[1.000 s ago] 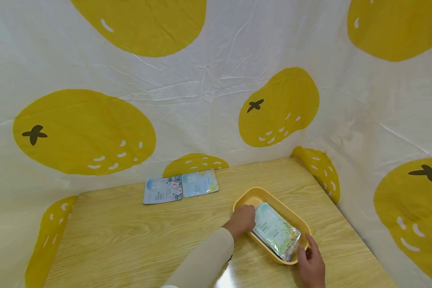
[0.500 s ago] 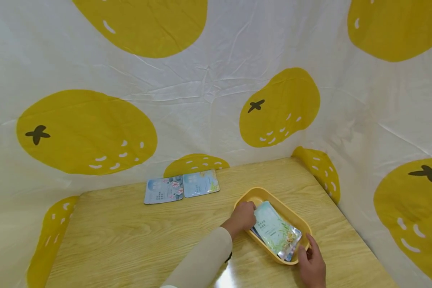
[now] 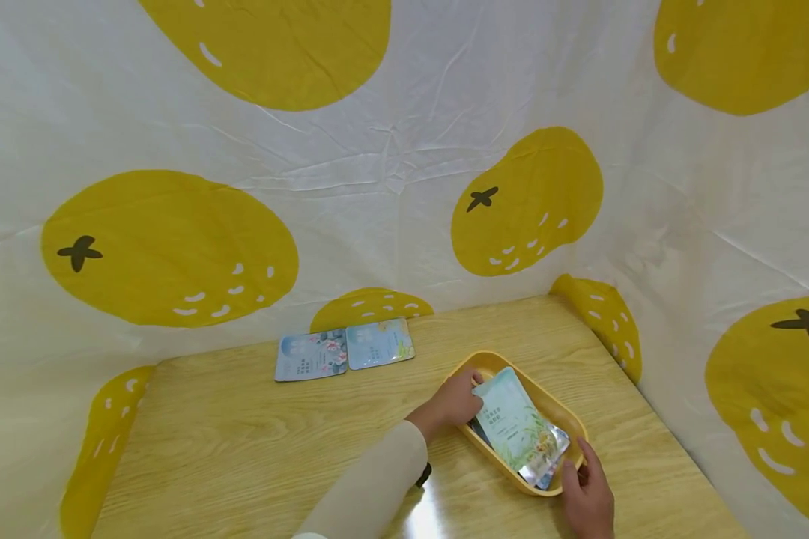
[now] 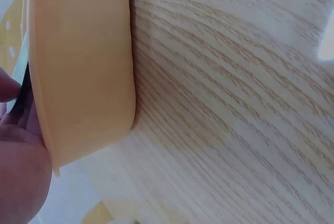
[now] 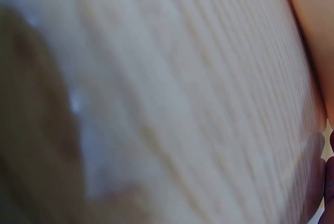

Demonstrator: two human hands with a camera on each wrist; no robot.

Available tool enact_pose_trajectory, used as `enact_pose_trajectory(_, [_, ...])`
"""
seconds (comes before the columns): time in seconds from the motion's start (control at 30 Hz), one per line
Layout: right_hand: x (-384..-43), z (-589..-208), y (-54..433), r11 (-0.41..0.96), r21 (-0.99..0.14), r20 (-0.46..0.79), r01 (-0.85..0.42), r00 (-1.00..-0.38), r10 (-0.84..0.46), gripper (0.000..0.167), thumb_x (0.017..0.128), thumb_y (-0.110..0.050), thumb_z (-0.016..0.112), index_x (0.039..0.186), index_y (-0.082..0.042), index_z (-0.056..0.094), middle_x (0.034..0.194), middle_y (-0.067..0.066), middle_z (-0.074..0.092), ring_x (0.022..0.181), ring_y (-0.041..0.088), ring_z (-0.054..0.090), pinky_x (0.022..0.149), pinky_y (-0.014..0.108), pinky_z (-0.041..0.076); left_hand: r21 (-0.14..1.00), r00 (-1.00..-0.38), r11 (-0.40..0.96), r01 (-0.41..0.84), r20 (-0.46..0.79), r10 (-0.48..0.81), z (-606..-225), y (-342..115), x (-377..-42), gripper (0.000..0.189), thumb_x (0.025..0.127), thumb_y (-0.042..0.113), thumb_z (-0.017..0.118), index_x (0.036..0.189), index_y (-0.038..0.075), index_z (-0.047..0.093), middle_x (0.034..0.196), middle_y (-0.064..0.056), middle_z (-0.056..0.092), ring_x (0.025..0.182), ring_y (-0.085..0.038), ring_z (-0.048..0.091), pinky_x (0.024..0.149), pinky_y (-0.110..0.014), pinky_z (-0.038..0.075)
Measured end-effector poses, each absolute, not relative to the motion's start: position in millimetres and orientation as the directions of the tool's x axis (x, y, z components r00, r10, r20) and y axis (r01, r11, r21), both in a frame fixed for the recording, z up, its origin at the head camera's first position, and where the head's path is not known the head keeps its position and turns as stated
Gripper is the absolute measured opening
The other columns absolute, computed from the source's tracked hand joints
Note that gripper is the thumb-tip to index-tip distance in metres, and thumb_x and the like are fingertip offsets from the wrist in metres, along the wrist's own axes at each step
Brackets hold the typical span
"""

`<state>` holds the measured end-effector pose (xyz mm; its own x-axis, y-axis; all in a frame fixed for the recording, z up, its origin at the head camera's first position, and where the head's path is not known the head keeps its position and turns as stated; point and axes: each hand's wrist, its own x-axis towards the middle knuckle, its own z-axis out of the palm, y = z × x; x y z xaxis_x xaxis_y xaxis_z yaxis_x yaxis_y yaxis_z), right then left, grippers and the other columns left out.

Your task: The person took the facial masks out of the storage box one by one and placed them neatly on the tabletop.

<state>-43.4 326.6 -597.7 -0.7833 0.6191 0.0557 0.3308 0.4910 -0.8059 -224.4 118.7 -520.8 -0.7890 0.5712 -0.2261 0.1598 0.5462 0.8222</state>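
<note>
At the right of the table, a yellow plastic tray (image 3: 558, 408) holds several flat foil sachets. The top one, a pale green sachet (image 3: 508, 414) with printed leaves, is pinched at its far left corner by my left hand (image 3: 460, 397), which reaches over the tray's left rim. In the left wrist view, the thumb (image 4: 7, 87) lies over the sachet's edge with fingers beneath. My right hand (image 3: 588, 494) grips the tray's near right end, thumb at the rim. Silvery sachet ends (image 3: 544, 468) show below the green one.
Two more sachets lie side by side along the table's back edge: a grey-blue sachet with flowers (image 3: 311, 355) and a light blue sachet (image 3: 380, 344). A white cloth (image 3: 404, 247) printed with yellow fruit hangs behind the wooden table (image 3: 256, 442) and along its right side.
The pale green sachet's far end has risen and shifted a little up the tray with my left hand, baring more of the silvery sachets below. My right hand keeps its place on the tray.
</note>
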Motion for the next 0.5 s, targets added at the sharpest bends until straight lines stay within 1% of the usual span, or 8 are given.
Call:
enact_pose_trajectory(0.1, [-43.6,-597.6,327.0,0.492,-0.809,0.062,0.322,-0.785,0.616,0.051,0.102,-0.021,0.051,0.149,-0.004,0.045,0.112,0.029,0.067,0.08,-0.009,0.052,0.065,0.02,0.048,0.853,-0.776,0.502,0.144,-0.218,0.592,-521.3,116.7,-225.5,0.046,0.092,0.002,0.054,0.135,0.02,0.05,0.095,-0.001,0.058,0.05,-0.014,0.043,0.046,-0.026,0.038])
enact_pose_trajectory(0.17, [-43.8,-597.6,326.7,0.493,-0.811,0.068,0.316,-0.785,0.615,0.05,0.102,-0.021,0.051,0.148,-0.003,0.045,0.111,0.029,0.067,0.079,-0.011,0.051,0.065,0.019,0.047,0.862,-0.771,0.486,0.144,-0.211,0.602,-521.6,115.8,-226.0,0.052,0.092,0.0,0.054,0.139,0.023,0.051,0.098,-0.001,0.057,0.048,-0.014,0.042,0.045,-0.026,0.037])
enact_pose_trajectory(0.27, [-44.2,-597.7,325.7,0.488,-0.819,0.076,0.302,-0.786,0.613,0.05,0.101,-0.02,0.051,0.148,-0.003,0.045,0.111,0.03,0.067,0.079,-0.014,0.05,0.065,0.013,0.045,0.858,-0.767,0.489,0.159,-0.204,0.608,-522.2,115.2,-226.2,0.054,0.092,-0.001,0.054,0.139,0.025,0.055,0.098,0.0,0.06,0.046,-0.013,0.039,0.045,-0.025,0.036])
enact_pose_trajectory(0.37, [-44.1,-597.7,325.0,0.483,-0.825,0.076,0.294,-0.789,0.61,0.05,0.101,-0.02,0.051,0.148,-0.003,0.045,0.112,0.03,0.067,0.08,-0.015,0.049,0.064,0.008,0.041,0.852,-0.768,0.496,0.168,-0.203,0.608,-522.8,115.2,-227.0,0.054,0.09,-0.004,0.054,0.137,0.023,0.057,0.092,0.0,0.061,0.045,-0.013,0.037,0.045,-0.025,0.035])
enact_pose_trajectory(0.5, [-43.9,-598.4,324.9,0.485,-0.828,0.088,0.282,-0.789,0.609,0.05,0.101,-0.02,0.052,0.148,-0.003,0.045,0.111,0.03,0.067,0.08,-0.015,0.049,0.065,0.005,0.04,0.848,-0.774,0.503,0.17,-0.201,0.601,-523.6,115.5,-229.2,0.053,0.087,-0.006,0.056,0.133,0.02,0.059,0.087,-0.001,0.061,0.045,-0.013,0.037,0.044,-0.024,0.035])
